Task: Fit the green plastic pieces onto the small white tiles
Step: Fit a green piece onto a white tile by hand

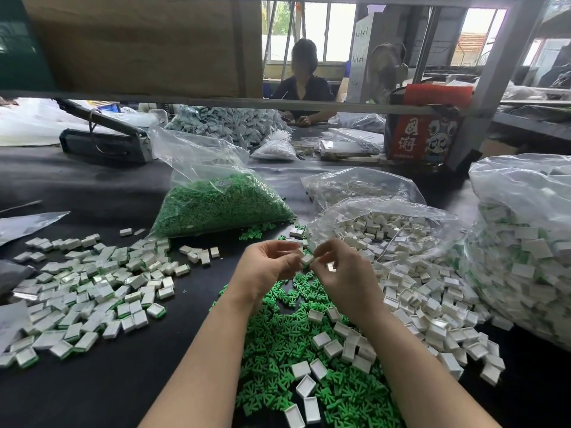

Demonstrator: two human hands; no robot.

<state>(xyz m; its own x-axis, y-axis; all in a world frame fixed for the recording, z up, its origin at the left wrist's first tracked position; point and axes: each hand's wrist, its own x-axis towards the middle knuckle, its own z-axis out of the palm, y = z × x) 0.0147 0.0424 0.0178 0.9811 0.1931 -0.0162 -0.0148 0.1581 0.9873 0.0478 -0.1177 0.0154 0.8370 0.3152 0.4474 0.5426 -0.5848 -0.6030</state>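
Note:
My left hand (pixel 268 268) and my right hand (pixel 343 268) meet above the table's middle and together pinch one small white tile (pixel 307 258) between their fingertips. Whether a green piece is on that tile is hidden by the fingers. Below my hands lies a heap of loose green plastic pieces (pixel 287 338) with empty white tiles (pixel 332 347) scattered over it. A spread of tiles with green edges (pixel 89 291) covers the table to the left.
A clear bag of green pieces (pixel 216 205) stands behind my hands. An open bag spilling white tiles (pixel 386 233) lies to the right, with a big bag of tiles (pixel 525 251) at the far right. A person (pixel 304 84) sits across the black table (pixel 92 381).

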